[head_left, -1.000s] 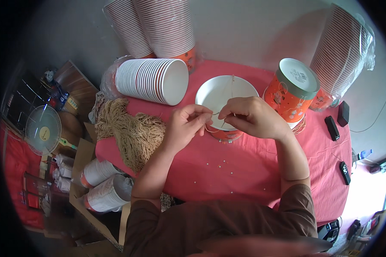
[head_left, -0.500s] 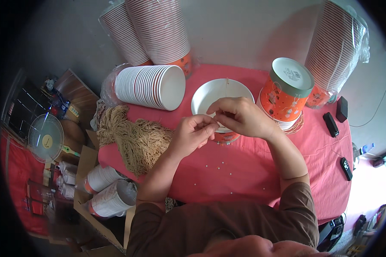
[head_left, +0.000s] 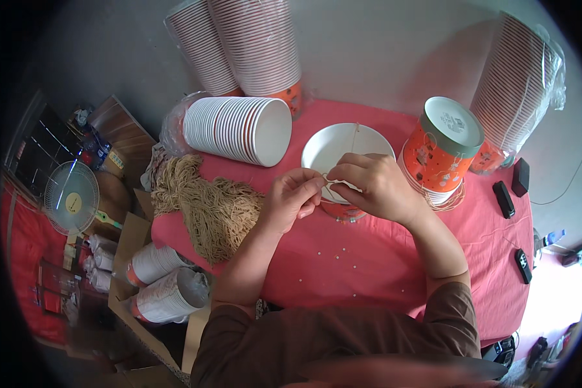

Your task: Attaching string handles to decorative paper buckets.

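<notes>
open tub (head_left: 314, 157) is the landmark, mouth up, on the pink tablecloth (head_left: 381, 252). thin light cord (head_left: 325, 177) is the thing being handled, in front of the tub's near rim, left of its middle as seen from above. left hand (head_left: 295, 194), near-left of the tub, has thumb and forefinger pressed together on the cord. right hand (head_left: 383, 187) covers the tub's near-right rim, fingers curled; can't tell if they're clamped on the cord or just beside it. key relation: cord lies to the right of the left hand, at its fingertips, and to the left of the right hand; left looks nearer, right close behind. visible bit bends between the fingertips, too small to call a long axis. tan cord bundle (head_left: 216, 210) left of the tub, upside-down orange tub (head_left: 443, 155) to its right, white beads (head_left: 344, 249) scattered nearside.
</notes>
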{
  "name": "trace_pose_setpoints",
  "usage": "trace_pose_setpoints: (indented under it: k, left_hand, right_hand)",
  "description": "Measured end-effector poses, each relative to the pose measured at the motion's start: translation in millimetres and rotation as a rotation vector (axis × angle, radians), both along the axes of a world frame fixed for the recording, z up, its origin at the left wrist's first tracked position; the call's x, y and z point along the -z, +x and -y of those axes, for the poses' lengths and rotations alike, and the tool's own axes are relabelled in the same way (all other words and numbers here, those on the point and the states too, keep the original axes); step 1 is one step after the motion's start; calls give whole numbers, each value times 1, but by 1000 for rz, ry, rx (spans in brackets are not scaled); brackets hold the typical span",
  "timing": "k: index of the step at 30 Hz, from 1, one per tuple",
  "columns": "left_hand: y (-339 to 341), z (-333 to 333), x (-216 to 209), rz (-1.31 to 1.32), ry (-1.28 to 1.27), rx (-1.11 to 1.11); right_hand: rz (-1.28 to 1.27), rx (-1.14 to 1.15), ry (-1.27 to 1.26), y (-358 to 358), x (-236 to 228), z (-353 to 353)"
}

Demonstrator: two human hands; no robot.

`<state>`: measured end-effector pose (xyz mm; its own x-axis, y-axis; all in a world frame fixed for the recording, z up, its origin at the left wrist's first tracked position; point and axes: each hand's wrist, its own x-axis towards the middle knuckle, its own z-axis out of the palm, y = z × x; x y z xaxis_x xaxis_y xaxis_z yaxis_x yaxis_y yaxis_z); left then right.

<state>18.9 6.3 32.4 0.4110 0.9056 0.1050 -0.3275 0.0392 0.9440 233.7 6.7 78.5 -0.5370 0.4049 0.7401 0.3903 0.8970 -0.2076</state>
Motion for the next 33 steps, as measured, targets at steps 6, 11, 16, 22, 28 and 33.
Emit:
trace_pose_setpoints:
  k: [6, 11, 16, 22, 28, 33]
  left_hand:
    - [0, 1, -1, 1, -1, 41]
    - [-4, 4, -4, -181, 176, 74]
    - [-6, 6, -3, -131, 162, 88]
    - [-1, 8, 2, -35, 88, 82]
    - [-1, 9, 3, -13, 76, 59]
    - [-1, 11, 5, -3, 79, 55]
  right_hand:
    - [40, -8, -26, 4, -2, -1]
    - [-52, 36, -50, 13, -12, 1]
    - [-61, -1, -148, 20, -17, 5]
    - [-37, -139, -254, 9, -12, 7]
    - [-32, -108, -185, 3, -6, 3]
    - [-68, -86, -194, -2, -3, 4]
